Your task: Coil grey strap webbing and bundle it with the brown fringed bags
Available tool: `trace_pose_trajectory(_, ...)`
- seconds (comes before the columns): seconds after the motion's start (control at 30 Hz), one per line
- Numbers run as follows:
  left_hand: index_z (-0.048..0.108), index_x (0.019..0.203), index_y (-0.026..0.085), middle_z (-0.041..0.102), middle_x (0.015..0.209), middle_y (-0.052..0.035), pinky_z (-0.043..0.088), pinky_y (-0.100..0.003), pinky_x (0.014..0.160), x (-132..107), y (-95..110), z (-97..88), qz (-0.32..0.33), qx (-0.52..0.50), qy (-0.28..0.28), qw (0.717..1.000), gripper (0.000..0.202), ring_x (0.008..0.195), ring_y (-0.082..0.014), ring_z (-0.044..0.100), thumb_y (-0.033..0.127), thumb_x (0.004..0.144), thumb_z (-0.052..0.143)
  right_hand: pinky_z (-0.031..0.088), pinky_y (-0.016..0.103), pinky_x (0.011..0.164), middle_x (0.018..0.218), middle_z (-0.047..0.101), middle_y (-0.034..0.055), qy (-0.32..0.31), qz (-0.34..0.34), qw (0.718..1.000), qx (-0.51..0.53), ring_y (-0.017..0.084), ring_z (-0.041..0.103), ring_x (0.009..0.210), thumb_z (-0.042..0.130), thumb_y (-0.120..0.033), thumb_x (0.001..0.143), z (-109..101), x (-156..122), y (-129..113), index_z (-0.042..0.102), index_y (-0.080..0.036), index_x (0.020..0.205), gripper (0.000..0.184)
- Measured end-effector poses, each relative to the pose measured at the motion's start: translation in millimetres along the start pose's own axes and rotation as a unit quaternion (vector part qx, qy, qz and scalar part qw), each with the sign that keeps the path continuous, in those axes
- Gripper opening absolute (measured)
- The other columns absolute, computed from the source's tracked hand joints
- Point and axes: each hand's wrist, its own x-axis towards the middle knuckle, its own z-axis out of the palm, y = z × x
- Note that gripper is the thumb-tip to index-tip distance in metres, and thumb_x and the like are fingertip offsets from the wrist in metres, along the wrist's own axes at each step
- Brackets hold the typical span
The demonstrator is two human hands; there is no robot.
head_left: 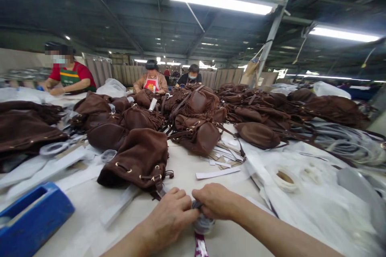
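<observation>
My left hand and my right hand meet at the near edge of the table, both closed in a pinch on a small grey, plastic-wrapped item held between them. A dark red strip hangs below it. Just beyond my left hand lies a brown suede drawstring bag with gold eyelets, its cord end close to my fingers.
The white table carries a big pile of brown bags, white paper strips, clear plastic sheets and a tape roll. A blue tape dispenser sits at near left. Three people work across the table.
</observation>
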Motion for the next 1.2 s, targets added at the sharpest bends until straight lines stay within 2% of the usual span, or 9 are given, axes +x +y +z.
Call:
trace_pose_trajectory(0.3,0.051,0.115,0.029,0.060,0.089,0.0001,0.033,-0.028,0.064,-10,5,-1.3,-0.069,-0.037,-0.067,0.995,0.041,0.079,-0.0196,0.054,0.013,0.079,0.063,0.034,0.027,0.059,0.089,0.074,0.0083,0.036,-0.032,0.998,0.044,0.024,0.067,0.080,0.051,-0.020,0.078,7,-9,10,0.062,-0.022,0.100,0.025)
trace_pose_trajectory(0.4,0.056,0.106,0.028,0.061,0.089,-0.0005,0.036,-0.028,0.065,-6,4,1.3,-0.083,-0.039,-0.081,0.993,0.033,0.080,-0.0199,0.055,0.012,0.078,0.064,0.036,0.028,0.061,0.089,0.074,0.0085,0.028,-0.047,0.997,0.050,0.026,0.067,0.081,0.052,-0.022,0.078,7,-5,11,0.062,-0.022,0.100,0.023)
trace_pose_trajectory(0.5,0.057,0.093,0.022,0.062,0.093,-0.0034,0.040,-0.030,0.070,-1,7,10.1,-0.092,-0.032,-0.078,0.992,0.018,0.084,-0.0213,0.056,0.010,0.079,0.058,0.040,0.031,0.066,0.092,0.073,0.0115,0.037,-0.006,0.997,0.071,0.029,0.067,0.085,0.053,-0.022,0.079,8,1,6,0.061,-0.021,0.101,0.023)
trace_pose_trajectory(0.63,0.054,0.092,0.017,0.063,0.096,-0.0087,0.044,-0.037,0.075,4,20,25.7,-0.148,-0.009,-0.064,0.987,0.023,0.088,-0.0258,0.055,0.009,0.071,0.059,0.043,0.032,0.068,0.096,0.071,0.0176,0.089,0.107,0.986,0.095,0.030,0.067,0.090,0.047,-0.020,0.085,13,-2,-10,0.056,-0.014,0.106,0.023)
trace_pose_trajectory(0.73,0.054,0.090,0.017,0.063,0.092,-0.0087,0.043,-0.039,0.074,4,27,32.5,-0.174,0.005,-0.020,0.985,0.022,0.085,-0.0261,0.055,0.010,0.070,0.059,0.043,0.025,0.059,0.089,0.070,0.0104,0.137,0.176,0.943,0.246,0.022,0.068,0.076,0.043,-0.031,0.090,24,-11,-20,0.050,-0.017,0.104,0.021)
trace_pose_trajectory(0.8,0.054,0.089,0.018,0.062,0.087,-0.0069,0.041,-0.038,0.072,3,27,31.6,-0.163,0.015,0.031,0.986,0.019,0.081,-0.0246,0.054,0.009,0.072,0.057,0.040,0.022,0.049,0.075,0.067,0.0024,0.156,0.199,0.883,0.395,0.016,0.063,0.056,0.045,-0.039,0.090,34,-13,-25,0.048,-0.020,0.101,0.022)
trace_pose_trajectory(0.93,0.055,0.085,0.018,0.060,0.077,-0.0043,0.035,-0.036,0.071,-1,14,13.3,-0.104,0.046,0.154,0.982,0.011,0.072,-0.0211,0.050,0.009,0.079,0.053,0.042,0.023,0.042,0.068,0.061,-0.0006,0.160,0.179,0.796,0.556,0.015,0.058,0.047,0.042,-0.051,0.088,41,-7,-25,0.047,-0.018,0.107,0.038)
trace_pose_trajectory(1.07,0.054,0.080,0.018,0.057,0.073,-0.0025,0.032,-0.038,0.081,-8,3,-16.1,-0.034,0.051,0.193,0.979,0.011,0.073,-0.0196,0.047,0.008,0.084,0.050,0.052,0.035,0.077,0.120,0.057,0.0139,0.324,0.129,0.817,0.459,0.023,0.062,0.097,0.048,-0.047,0.086,23,-14,-16,0.045,-0.017,0.125,0.049)
trace_pose_trajectory(1.2,0.055,0.078,0.018,0.056,0.076,-0.0022,0.031,-0.036,0.075,-19,8,-36.7,-0.109,-0.011,0.207,0.972,0.008,0.078,-0.0205,0.045,0.013,0.084,0.058,0.042,0.042,0.099,0.133,0.051,0.0116,0.400,0.002,0.878,0.263,0.026,0.047,0.123,0.050,-0.034,0.089,-4,-39,-17,0.051,-0.022,0.124,0.037)
